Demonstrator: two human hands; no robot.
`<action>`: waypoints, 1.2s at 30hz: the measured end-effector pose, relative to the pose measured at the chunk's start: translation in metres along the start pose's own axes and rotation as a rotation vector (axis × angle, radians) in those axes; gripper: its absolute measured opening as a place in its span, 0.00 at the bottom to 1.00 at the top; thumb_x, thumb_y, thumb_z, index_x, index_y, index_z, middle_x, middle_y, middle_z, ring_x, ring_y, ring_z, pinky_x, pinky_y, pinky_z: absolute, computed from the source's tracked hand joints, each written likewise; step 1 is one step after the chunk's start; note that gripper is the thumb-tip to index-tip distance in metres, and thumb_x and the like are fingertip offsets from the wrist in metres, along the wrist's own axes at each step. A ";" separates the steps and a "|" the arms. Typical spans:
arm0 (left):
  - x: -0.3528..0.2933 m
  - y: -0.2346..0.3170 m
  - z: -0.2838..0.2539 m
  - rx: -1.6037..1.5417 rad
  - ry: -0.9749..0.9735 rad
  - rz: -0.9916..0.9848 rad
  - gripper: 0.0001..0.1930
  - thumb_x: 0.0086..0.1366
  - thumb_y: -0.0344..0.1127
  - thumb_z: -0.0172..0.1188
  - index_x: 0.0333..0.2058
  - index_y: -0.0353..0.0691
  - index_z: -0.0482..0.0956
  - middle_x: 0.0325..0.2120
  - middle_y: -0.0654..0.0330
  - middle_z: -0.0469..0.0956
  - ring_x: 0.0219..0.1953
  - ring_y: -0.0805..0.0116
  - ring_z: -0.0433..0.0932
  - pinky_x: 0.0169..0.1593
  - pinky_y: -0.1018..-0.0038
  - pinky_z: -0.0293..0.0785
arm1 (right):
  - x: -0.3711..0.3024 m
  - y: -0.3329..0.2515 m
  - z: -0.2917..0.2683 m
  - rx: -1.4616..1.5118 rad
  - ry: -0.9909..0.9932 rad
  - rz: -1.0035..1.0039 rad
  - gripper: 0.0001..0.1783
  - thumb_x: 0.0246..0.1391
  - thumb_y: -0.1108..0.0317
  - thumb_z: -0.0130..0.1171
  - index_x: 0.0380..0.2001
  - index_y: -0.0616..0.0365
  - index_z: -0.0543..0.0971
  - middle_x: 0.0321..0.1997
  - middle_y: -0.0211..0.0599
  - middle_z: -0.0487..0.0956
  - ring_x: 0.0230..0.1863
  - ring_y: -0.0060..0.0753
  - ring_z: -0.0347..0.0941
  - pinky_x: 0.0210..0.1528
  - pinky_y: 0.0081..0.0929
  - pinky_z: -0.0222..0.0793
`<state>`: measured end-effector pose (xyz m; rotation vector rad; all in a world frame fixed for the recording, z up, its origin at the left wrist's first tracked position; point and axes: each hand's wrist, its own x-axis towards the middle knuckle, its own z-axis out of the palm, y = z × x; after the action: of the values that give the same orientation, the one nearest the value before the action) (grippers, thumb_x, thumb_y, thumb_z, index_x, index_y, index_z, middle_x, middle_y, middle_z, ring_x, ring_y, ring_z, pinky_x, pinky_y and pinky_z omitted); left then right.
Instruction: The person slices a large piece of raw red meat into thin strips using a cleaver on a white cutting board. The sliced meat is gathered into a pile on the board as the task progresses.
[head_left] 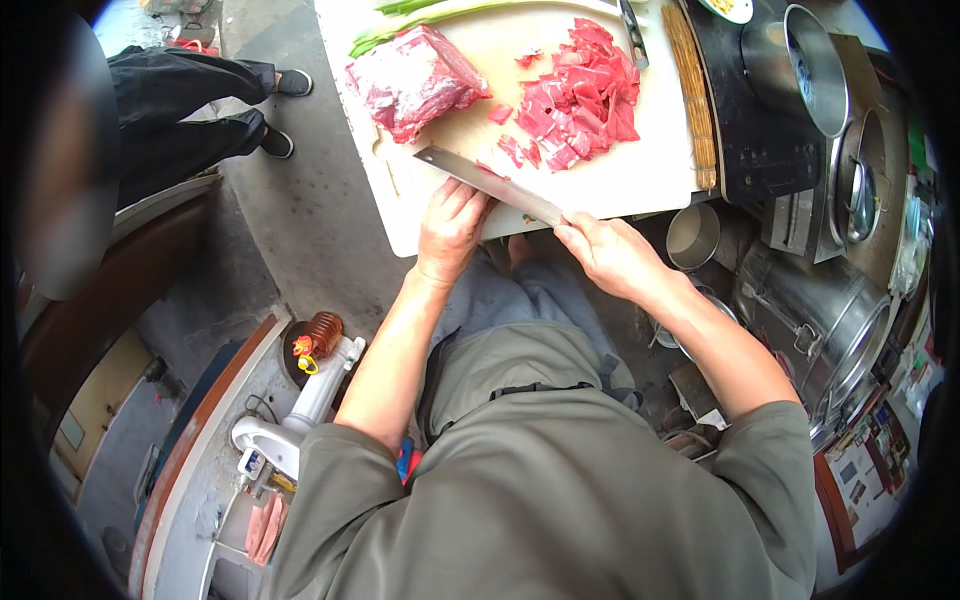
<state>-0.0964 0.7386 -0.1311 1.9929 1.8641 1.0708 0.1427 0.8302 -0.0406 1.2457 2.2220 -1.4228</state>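
Observation:
My right hand (608,255) grips the handle of a long knife (480,178) whose blade lies flat across the near part of a pale cutting board (640,175). My left hand (452,228) rests at the board's near edge with its fingers touching the blade. A big chunk of raw red meat (415,80) sits on the board's far left. A heap of cut meat pieces (578,95) lies to its right, with a few loose pieces beside the blade.
Green stalks (400,30) lie behind the meat. A bundle of skewers (692,90) lines the board's right edge. Metal pots (800,65) and containers (815,320) crowd the right. Another person's legs (190,110) stand at the upper left. An oil bottle (318,338) sits lower left.

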 end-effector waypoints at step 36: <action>0.001 0.000 -0.003 -0.050 -0.011 -0.007 0.16 0.51 0.23 0.75 0.40 0.35 0.83 0.41 0.54 0.83 0.48 0.50 0.82 0.54 0.60 0.79 | 0.001 0.005 -0.007 0.115 -0.055 0.001 0.25 0.75 0.50 0.46 0.50 0.62 0.80 0.42 0.63 0.83 0.47 0.68 0.79 0.49 0.52 0.74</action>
<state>-0.0983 0.7382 -0.1287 1.9593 1.8197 1.0908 0.1477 0.8382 -0.0412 1.2266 2.1309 -1.5853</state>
